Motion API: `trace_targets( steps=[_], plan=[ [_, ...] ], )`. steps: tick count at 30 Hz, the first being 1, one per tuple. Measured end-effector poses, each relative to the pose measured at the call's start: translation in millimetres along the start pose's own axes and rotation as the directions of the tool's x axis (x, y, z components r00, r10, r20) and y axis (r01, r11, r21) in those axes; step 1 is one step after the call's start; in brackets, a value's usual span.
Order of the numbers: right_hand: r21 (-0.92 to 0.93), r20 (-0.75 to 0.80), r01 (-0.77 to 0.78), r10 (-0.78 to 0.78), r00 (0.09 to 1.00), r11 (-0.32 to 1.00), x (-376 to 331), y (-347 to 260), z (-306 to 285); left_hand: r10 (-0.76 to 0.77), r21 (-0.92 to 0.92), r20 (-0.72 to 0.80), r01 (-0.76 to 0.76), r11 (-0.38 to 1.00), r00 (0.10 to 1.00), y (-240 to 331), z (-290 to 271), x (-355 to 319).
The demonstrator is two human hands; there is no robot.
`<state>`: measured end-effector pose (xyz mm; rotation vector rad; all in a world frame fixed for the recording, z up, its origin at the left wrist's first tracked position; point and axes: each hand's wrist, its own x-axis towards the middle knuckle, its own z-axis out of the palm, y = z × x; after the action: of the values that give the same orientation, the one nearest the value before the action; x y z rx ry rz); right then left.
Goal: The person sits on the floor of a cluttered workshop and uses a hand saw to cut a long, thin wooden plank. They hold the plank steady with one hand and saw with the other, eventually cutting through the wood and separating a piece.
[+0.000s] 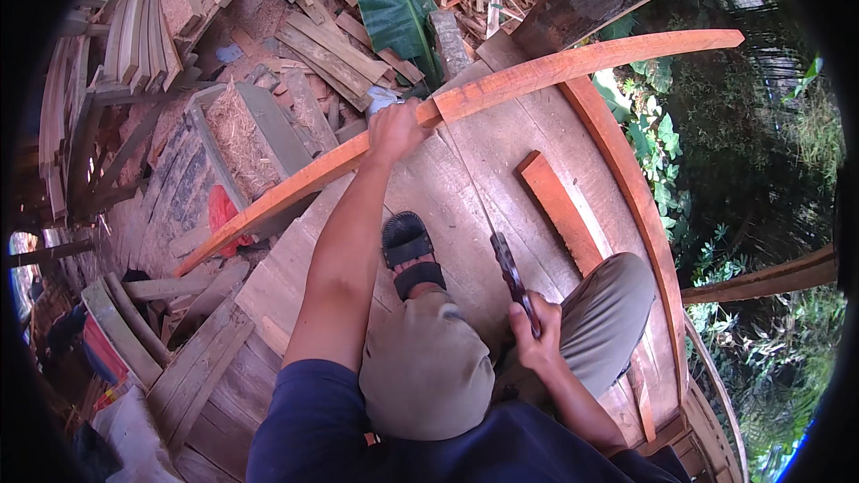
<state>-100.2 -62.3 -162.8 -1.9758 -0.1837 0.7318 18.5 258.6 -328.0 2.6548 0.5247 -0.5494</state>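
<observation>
A long, curved reddish-brown wooden beam (582, 64) crosses in front of me, from the lower left to the upper right. My left hand (396, 130) is closed around it near its middle. In my right hand (537, 335), beside my bent right knee, is a handsaw (514, 282), its dark handle gripped in the fingers. The saw's thin blade, seen nearly edge-on, runs up to the beam just right of my left hand and meets it at a dark line across the wood. How deep the blade sits cannot be made out.
My sandalled foot (407, 246) rests on the plank deck (313, 259). A short reddish timber (562, 210) lies on the deck, right of the saw. A curved wooden rim (631, 188) edges the deck, with plants beyond. Stacked boards (331, 49), wood scraps and a large green leaf (398, 13) lie ahead.
</observation>
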Motion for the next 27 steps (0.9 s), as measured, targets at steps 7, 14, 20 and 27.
trace_targets(
  steps=[7, 14, 20, 27],
  plan=[
    [-0.049, -0.134, 0.027, -0.034, 0.990, 0.998, 153, -11, 38, 0.035, -0.013, -0.057, -0.036, 0.999, 0.998, 15, -2, 7],
    [-0.009, 0.023, 0.027, -0.026, 0.999, 1.000, -23, 4, -15, 0.023, -0.010, -0.040, -0.023, 1.000, 0.999, 0, 0, 0],
    [-0.067, -0.115, -0.052, 0.044, 0.992, 0.996, 149, -13, 45, 0.051, -0.041, -0.011, -0.051, 0.998, 0.999, 8, 11, -1],
    [0.022, 0.005, 0.018, -0.018, 1.000, 1.000, -18, 1, -13, 0.007, -0.042, 0.001, -0.007, 0.999, 1.000, -2, 0, 1]
  ],
)
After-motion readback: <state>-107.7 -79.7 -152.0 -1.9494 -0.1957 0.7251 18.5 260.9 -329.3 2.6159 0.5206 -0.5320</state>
